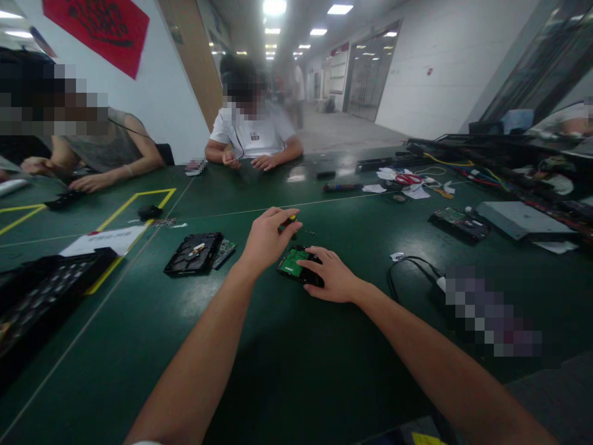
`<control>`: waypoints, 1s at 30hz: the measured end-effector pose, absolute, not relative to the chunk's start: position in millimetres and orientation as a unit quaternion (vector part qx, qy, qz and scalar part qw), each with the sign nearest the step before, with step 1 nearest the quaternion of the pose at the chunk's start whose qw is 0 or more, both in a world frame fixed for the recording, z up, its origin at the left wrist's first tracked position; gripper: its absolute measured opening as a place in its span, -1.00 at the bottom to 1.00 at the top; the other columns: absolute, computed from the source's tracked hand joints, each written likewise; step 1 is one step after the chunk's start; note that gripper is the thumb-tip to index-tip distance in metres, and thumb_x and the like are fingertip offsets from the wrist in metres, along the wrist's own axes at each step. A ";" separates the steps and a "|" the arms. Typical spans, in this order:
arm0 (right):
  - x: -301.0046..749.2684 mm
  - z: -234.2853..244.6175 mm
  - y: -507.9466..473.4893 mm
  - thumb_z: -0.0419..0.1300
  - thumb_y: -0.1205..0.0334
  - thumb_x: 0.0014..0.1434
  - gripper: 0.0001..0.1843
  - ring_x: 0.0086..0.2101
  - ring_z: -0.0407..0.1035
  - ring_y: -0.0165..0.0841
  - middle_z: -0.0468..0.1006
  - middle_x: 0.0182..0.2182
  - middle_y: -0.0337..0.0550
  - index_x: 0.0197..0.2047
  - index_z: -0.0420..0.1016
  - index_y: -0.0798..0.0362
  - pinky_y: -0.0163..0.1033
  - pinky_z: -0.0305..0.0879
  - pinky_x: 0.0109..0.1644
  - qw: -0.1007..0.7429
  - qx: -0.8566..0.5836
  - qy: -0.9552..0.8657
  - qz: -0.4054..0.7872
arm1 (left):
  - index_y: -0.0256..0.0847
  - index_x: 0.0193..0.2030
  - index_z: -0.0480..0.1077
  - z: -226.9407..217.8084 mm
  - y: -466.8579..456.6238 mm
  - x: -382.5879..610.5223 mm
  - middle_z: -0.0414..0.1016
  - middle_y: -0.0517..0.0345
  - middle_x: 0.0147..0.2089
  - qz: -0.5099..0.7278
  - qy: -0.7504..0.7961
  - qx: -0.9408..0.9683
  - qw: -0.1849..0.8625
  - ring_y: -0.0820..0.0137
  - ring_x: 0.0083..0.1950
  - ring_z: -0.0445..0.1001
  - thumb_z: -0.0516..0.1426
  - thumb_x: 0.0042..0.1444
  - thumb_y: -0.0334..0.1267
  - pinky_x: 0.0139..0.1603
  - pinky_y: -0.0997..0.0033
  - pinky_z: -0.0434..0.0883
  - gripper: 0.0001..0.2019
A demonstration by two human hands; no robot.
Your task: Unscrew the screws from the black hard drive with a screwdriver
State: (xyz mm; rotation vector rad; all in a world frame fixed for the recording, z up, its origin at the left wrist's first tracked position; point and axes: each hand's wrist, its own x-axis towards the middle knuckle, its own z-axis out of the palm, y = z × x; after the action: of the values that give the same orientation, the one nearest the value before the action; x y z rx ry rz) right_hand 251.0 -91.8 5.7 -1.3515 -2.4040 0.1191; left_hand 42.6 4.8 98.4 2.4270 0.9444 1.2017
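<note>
A hard drive [293,264] with its green circuit board facing up lies flat on the table in front of me. My right hand [333,275] grips it from the right, with fingers across its board and the thumb at the near edge. Just behind the drive, my left hand [271,238] pinches a yellow and black screwdriver handle [290,220]; the fingers cover most of the tool. Several tiny screws [309,232] are scattered beyond the drive. Off to the left sit a black drive casing [193,253] and a small circuit board [225,253].
At far left is a black tray [50,296] beside a white paper sheet [104,240]. To the right are another hard drive [458,224], a grey metal box [523,220], a black cable [412,259] and red scissors [409,179]. Two people sit across the green table [278,371].
</note>
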 end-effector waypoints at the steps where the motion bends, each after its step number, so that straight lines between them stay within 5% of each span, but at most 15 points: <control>1: 250.9 5.8 -91.8 0.33 -0.04 0.27 -0.28 0.41 0.08 0.12 0.20 0.42 0.19 0.42 0.35 -0.06 0.32 0.07 0.42 0.190 -0.482 -0.854 0.042 | -0.14 0.22 0.53 98.2 5.3 42.5 0.61 0.03 0.03 0.412 0.323 0.840 0.141 0.31 -0.02 0.59 0.22 0.35 -0.25 0.00 0.29 0.53 -0.67; 17: 252.8 4.9 -91.0 0.33 -0.05 0.28 -0.30 0.41 0.07 0.12 0.21 0.42 0.14 0.42 0.36 -0.10 0.34 0.06 0.43 0.198 -0.475 -0.857 0.043 | -0.10 0.17 0.56 96.8 5.6 43.8 0.56 0.05 -0.03 0.416 0.305 0.841 0.162 0.34 -0.04 0.54 0.19 0.36 -0.28 0.04 0.28 0.50 -0.71; 24: 252.3 6.4 -91.2 0.33 -0.03 0.27 -0.30 0.41 0.08 0.12 0.22 0.41 0.16 0.41 0.36 -0.09 0.33 0.07 0.42 0.200 -0.474 -0.856 0.045 | -0.18 0.38 0.39 91.9 11.1 42.1 0.58 -0.01 0.09 0.398 0.271 0.849 0.216 0.34 -0.04 0.56 0.01 0.46 -0.32 0.06 0.27 0.53 -0.58; 30: 252.8 6.1 -90.6 0.33 -0.02 0.26 -0.31 0.41 0.07 0.12 0.21 0.43 0.13 0.41 0.37 -0.11 0.33 0.07 0.43 0.202 -0.474 -0.856 0.050 | -0.13 0.29 0.45 97.0 4.4 44.0 0.57 -0.03 0.05 0.405 0.335 0.837 0.153 0.25 -0.01 0.55 0.13 0.39 -0.32 0.13 0.15 0.51 -0.63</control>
State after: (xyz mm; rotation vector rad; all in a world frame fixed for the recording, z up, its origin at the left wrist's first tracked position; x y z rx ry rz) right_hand 252.8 -90.6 6.1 -1.3224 -2.3901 0.1402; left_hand 44.0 4.4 97.0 2.4006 0.9604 1.1629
